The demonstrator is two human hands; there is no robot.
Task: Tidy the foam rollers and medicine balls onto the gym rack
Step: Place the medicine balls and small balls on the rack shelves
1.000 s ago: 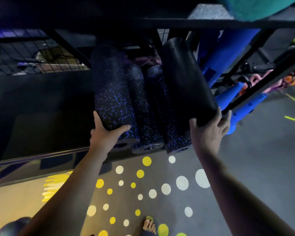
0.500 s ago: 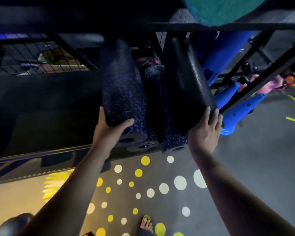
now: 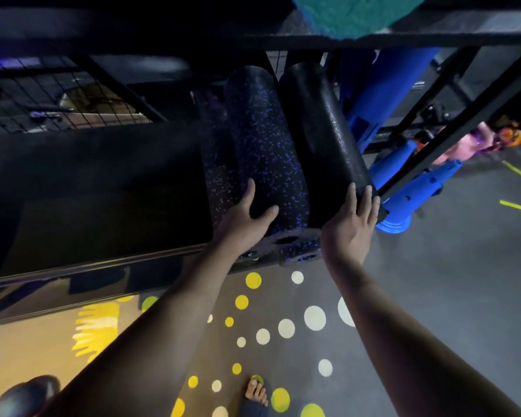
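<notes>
Left hand cups the speckled roller, thumb spread at 3 o'clock. Right hand lies flat-fingered on the plain black roller. Both rollers lie side by side on the rack shelf. Best push evenly, ends flush. No readable writing.

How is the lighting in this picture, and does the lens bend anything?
Head view: dim and uneven; the rack shelf on the left is nearly black, while the dotted floor is brighter. The speckled roller under the left hand stays readable. The wide lens stretches the forearms and tilts the rack bars.
</notes>
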